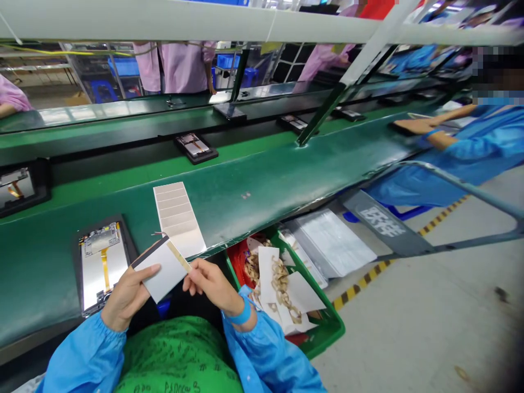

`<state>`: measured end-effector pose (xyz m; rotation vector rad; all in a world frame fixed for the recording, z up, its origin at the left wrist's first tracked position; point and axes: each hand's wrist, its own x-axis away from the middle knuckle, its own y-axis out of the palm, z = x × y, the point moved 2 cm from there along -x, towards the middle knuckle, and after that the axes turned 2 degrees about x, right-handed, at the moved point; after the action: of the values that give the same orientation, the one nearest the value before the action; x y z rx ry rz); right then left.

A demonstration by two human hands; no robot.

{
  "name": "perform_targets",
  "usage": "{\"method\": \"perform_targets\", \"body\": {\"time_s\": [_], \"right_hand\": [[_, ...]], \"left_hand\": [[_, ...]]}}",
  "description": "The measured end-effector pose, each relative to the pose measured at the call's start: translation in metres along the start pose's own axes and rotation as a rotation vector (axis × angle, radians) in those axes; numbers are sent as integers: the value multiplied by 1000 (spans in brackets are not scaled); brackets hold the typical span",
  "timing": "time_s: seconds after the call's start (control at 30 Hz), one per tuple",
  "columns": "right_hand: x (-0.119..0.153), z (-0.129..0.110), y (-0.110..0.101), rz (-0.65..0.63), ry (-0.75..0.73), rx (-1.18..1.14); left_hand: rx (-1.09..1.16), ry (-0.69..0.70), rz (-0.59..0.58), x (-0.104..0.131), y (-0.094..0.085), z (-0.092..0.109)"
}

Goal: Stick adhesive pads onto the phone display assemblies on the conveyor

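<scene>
A flat silvery-white battery pack (161,273) with a dark top edge and short thin wires is held by my left hand (130,292), thumb on its face. My right hand (210,284) pinches the end of a tan adhesive strip (179,256) that lies along the pack's upper right edge. Just behind the pack, a sheet of pale labels (178,213) rests on the green bench. Left of my hands, an opened tablet (104,259) with a visible circuit board and orange ribbon cable sits in a black tray.
A green bin (327,333) of white paper and curled tan strips stands below the bench edge (262,218). Several devices in black trays, including one (196,147), sit on the line behind. At right are a metal-framed chair (385,224) and a person in blue (491,134).
</scene>
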<state>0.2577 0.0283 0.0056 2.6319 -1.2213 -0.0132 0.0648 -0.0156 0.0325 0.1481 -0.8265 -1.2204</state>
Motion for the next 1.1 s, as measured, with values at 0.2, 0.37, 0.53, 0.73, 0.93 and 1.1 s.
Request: {"method": "perform_targets", "body": {"time_s": [0.2, 0.37, 0.53, 0.73, 0.93, 1.1], "right_hand": [[-24, 14, 22, 123, 71, -144], [-32, 22, 43, 130, 73, -110], [-30, 11, 49, 38, -91, 70], [-25, -16, 31, 235, -596, 804], [-28, -22, 40, 96, -869, 1151], [-27, -21, 43, 32, -870, 1206]], "left_hand": [[61, 30, 121, 0, -12, -5], [170, 25, 91, 6, -16, -4], [326, -66, -55, 5, -21, 14], [403, -39, -72, 8, -28, 21], [405, -33, -31, 14, -29, 18], [394, -19, -49, 15, -35, 17]]}}
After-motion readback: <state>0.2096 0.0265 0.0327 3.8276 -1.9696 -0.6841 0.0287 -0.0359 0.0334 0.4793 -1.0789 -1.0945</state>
